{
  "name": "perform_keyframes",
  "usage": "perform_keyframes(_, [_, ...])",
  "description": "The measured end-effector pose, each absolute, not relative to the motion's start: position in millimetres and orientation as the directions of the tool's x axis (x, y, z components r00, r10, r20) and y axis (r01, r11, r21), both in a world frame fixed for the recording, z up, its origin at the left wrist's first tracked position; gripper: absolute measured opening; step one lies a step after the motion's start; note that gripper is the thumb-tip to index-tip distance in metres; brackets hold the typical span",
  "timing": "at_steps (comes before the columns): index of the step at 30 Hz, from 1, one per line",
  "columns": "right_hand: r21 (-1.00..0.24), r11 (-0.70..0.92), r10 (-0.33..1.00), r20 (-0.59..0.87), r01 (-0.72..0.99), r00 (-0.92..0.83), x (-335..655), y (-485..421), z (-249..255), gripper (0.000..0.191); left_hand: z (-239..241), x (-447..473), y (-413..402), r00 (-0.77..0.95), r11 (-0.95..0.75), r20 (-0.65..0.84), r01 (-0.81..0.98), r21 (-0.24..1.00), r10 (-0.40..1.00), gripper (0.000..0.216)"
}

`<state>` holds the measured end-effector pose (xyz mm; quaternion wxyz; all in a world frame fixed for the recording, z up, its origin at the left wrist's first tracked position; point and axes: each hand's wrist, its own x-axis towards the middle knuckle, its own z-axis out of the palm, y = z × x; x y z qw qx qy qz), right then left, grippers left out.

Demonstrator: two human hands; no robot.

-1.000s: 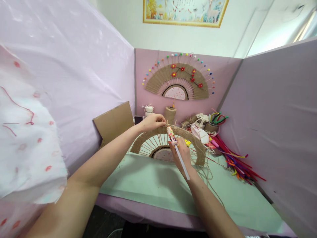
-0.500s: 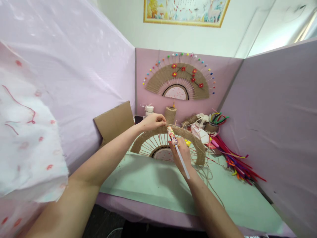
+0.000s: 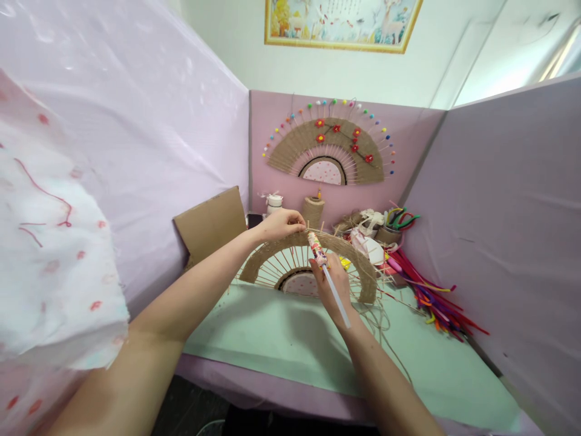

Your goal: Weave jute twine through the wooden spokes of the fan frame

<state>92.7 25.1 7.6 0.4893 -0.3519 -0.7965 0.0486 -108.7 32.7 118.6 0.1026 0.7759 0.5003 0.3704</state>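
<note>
A half-round fan of thin sticks and woven twine (image 3: 256,261) stands upright on the pale green tabletop, its spotted cloth center at the bottom. At its upper edge my left hand (image 3: 285,223) is closed in a pinch, apparently on a strand of twine by the stick tips; the fingers partly hide it. My right hand (image 3: 334,283) is wrapped round a flower-patterned hot glue gun (image 3: 316,248). A long translucent glue stick (image 3: 336,297) juts from its back toward me. The gun's nozzle points at the fan's top edge, close to my left fingertips; contact is unclear.
A finished fan (image 3: 290,142) with red flowers hangs on the pink back panel. Behind the work stand a twine cone (image 3: 313,212) and a white bottle (image 3: 274,203). Cardboard (image 3: 211,221) leans at left. Pipe cleaners (image 3: 436,303) and loose twine (image 3: 381,318) lie at right.
Both hands, the glue gun and the fan hold nearly the same positions. The whole view has shifted very slightly.
</note>
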Motion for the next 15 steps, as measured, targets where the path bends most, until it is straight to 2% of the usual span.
perform_keyframes(9, [-0.461, 0.768, 0.584, 0.789, 0.443, -0.191, 113, 9, 15, 0.033, 120, -106, 31, 0.213, -0.468, 0.464, 0.69, 0.552, 0.86, 0.017])
perform_keyframes(15, [-0.474, 0.705, 0.629, 0.762, 0.527, -0.157, 175, 1, 2, 0.038, 120, -109, 32, 0.223, -0.473, 0.46, 0.689, 0.55, 0.86, 0.019])
